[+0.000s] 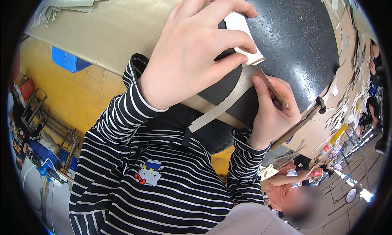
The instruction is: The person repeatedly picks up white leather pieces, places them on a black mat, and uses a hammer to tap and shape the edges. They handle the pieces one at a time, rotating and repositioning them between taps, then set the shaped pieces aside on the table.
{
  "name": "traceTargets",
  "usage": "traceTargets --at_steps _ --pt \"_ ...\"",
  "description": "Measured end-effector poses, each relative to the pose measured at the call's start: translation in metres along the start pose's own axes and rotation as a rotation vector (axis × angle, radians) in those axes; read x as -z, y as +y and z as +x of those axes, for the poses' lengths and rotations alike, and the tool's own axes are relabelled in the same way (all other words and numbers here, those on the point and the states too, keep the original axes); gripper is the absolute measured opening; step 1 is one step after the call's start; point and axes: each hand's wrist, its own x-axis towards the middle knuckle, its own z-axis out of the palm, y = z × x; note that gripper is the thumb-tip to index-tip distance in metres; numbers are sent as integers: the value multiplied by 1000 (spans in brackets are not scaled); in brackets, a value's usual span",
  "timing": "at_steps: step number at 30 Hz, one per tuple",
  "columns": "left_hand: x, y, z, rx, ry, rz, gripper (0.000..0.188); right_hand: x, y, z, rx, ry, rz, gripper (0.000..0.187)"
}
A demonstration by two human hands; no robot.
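Note:
My left hand (200,49) is spread over a white flat piece (240,26), its curved fingertips resting on or just over it. The left thumb tip lies by the piece's near edge, where a beige strip (224,106) begins. That strip looks like leather or a similar sheet and curves down toward my lap. My right hand (277,108) is closed on its upper end, which is folded up between thumb and fingers. Beneath both hands is a dark, rounded work surface (286,30), shiny and speckled. Part of the white piece is hidden under my left hand.
A beige-covered table (114,26) reaches left, with pale cut pieces (73,4) at its far corner. A blue bin (69,60) stands below on the yellow floor. Many scraps (343,88) lie to the right. A person in a pink top (281,182) is at lower right.

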Motion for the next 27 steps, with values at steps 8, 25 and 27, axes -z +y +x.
traceTargets --at_steps 8,25,27 --pt "-1 5 -2 73 -10 45 18 2 0 -1 30 -10 -46 19" --pt "2 5 0 78 -41 51 18 5 1 2 105 -45 -90 19" --pt "2 5 0 85 -44 35 18 4 1 2 109 -41 -88 19"
